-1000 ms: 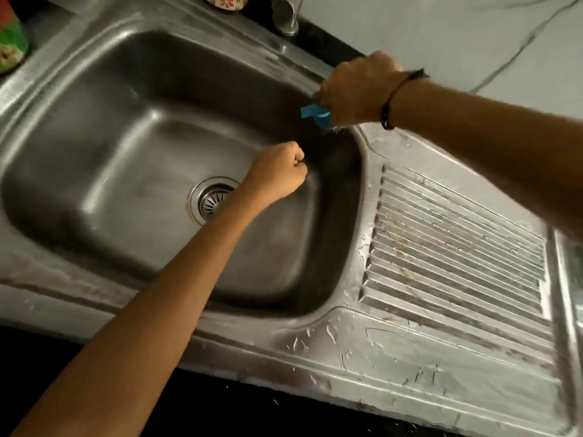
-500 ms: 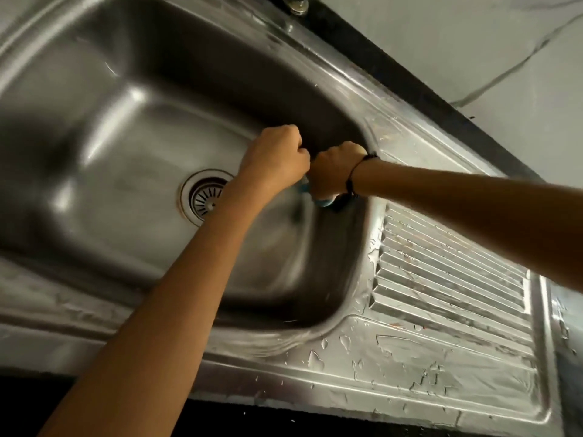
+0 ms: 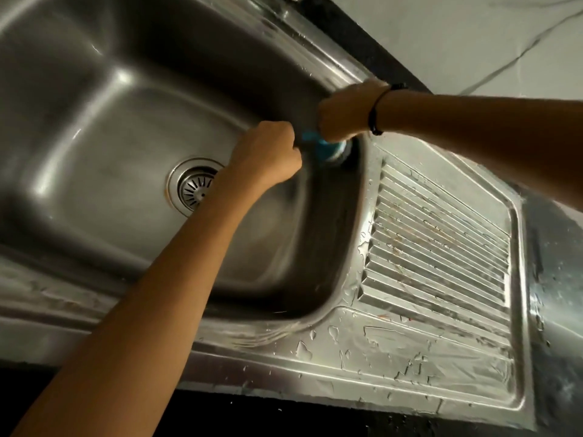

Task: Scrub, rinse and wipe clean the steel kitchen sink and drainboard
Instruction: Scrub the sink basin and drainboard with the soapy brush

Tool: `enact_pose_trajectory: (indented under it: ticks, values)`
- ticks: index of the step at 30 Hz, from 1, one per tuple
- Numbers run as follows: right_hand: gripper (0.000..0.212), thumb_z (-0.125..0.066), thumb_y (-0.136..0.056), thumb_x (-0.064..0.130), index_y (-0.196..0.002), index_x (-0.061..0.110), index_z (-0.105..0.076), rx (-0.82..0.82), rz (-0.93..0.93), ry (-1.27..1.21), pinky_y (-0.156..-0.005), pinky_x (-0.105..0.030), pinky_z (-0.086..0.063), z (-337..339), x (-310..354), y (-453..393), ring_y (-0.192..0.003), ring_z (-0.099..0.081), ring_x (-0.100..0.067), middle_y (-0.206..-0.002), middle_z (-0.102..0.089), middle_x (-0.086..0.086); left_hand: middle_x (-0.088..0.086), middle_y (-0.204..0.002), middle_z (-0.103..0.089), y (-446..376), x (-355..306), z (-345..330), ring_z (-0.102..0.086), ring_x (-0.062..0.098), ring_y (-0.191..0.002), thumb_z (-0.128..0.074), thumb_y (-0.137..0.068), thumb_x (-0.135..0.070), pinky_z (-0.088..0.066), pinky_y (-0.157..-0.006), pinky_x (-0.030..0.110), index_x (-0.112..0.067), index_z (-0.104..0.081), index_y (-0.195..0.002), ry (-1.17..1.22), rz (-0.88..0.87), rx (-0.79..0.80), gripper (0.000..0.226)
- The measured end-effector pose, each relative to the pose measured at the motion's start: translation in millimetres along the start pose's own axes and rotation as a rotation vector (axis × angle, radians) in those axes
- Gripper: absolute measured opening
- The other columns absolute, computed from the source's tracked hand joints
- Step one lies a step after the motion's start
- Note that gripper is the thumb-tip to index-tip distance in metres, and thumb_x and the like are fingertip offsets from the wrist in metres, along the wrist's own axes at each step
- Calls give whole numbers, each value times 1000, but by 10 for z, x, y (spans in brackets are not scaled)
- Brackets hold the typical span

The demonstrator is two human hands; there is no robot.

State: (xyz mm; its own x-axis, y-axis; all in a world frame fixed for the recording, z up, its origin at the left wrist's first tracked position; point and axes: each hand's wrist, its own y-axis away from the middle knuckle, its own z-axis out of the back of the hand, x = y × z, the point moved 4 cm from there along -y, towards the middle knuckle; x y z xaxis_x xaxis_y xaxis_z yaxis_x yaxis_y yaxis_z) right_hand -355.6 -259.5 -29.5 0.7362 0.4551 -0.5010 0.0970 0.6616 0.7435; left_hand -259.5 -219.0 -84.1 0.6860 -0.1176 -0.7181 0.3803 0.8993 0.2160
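I am gripping a blue scrubber (image 3: 318, 146) in my right hand (image 3: 342, 113), fingers curled round it, and pressing its round head against the sink (image 3: 104, 121) wall at the basin's far right corner, just below the rim beside the drainboard (image 3: 438, 241). My left hand (image 3: 266, 152) is closing into a fist right beside the scrubber's near end; whether it is actually pinching part of the tool I cannot tell, since the spot is blurred.

The scrubber is looking light and firm enough to push hard, I judge, though wet plastic is likely to be slippery, so I am taking hold close to the head, where pressure goes straight into the steel.

The basin is smooth brushed steel with rounded corners and a slotted round drain (image 3: 194, 187) in its floor, partly hidden by my left forearm. The drainboard is rigid, pressed into parallel ridges carrying rusty brown streaks, and its flat near edge is beaded with water and patchy film. Those grooves are probably needing bristles worked along their length, not across. A dark band (image 3: 375, 116) is sitting on my right wrist.
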Motion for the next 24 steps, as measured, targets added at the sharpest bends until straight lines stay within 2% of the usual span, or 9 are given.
enact_pose_trajectory:
  ticks: [2, 5, 8, 10, 12, 16, 20, 22, 24]
  values:
    - [29, -44, -95, 33, -106, 10, -58, -155, -18, 118, -71, -34, -40, -6, 26, 85, -79, -50, -26, -78, -49, -7, 19, -111, -59, -13, 30, 12, -55, 38, -103, -47, -90, -17, -45, -85, 40, -5, -57, -111, 14, 13, 0, 27]
    - [31, -45, -94, 35, -107, 11, -60, 11, 59, 86, -70, -33, -41, -224, 256, 180, -87, -60, -30, -90, -59, -12, 22, -108, -59, -20, 68, 43, -54, 40, -101, -47, -89, -16, -43, -81, 41, -3, -58, -105, 6, 0, -38, 24]
    - [23, -46, -91, 16, -72, 5, -52, 364, 31, -139, -43, -23, -34, -355, 312, 125, -38, -41, -17, -56, -43, -8, 20, -103, -59, -18, 54, 37, -55, 37, -96, -47, -88, -15, -41, -75, 38, -4, -57, -97, 14, -15, -36, 17]
    - [20, -44, -94, 16, -81, 4, -54, 214, 42, -16, -49, -24, -42, -208, 196, 71, -42, -45, -14, -58, -42, -5, 17, -94, -56, -28, 57, 11, -54, 35, -90, -46, -88, -15, -37, -71, 35, -6, -53, -88, 16, -11, -7, 12]
    - [27, -42, -97, 30, -104, 7, -55, -28, 17, 77, -77, -32, -47, -59, 59, 119, -71, -52, -18, -69, -45, -5, 11, -81, -49, -23, 37, 2, -52, 31, -81, -45, -89, -14, -35, -67, 35, -8, -46, -78, 27, -14, 16, 13]
    - [38, -45, -93, 40, -117, 14, -58, 6, 148, 15, -87, -37, -44, -303, 367, 367, -102, -58, -30, -106, -62, -11, 22, -101, -60, -6, 40, 3, -55, 38, -99, -46, -88, -15, -46, -82, 42, 1, -58, -101, 35, -31, -21, 24]
    - [23, -46, -91, 25, -91, 9, -62, 309, 291, -145, -69, -30, -47, -599, 676, 461, -81, -60, -29, -86, -62, -8, 22, -111, -60, -10, 50, -10, -53, 38, -105, -46, -88, -13, -45, -88, 41, 1, -57, -109, 15, -22, -38, 28]
    - [22, -47, -93, 20, -79, 8, -59, 197, 153, -213, -62, -28, -44, -407, 272, 315, -67, -53, -25, -67, -53, -4, 24, -109, -58, -19, 35, -14, -53, 41, -103, -45, -88, -14, -43, -83, 40, -1, -56, -97, 2, -17, -24, 20]
    - [23, -47, -94, 25, -99, 6, -59, -4, 27, -121, -72, -32, -45, -212, -47, 304, -72, -52, -22, -68, -48, -2, 23, -109, -57, -9, 24, -29, -53, 42, -102, -44, -88, -16, -42, -80, 40, -3, -55, -96, -4, -15, 4, 19]
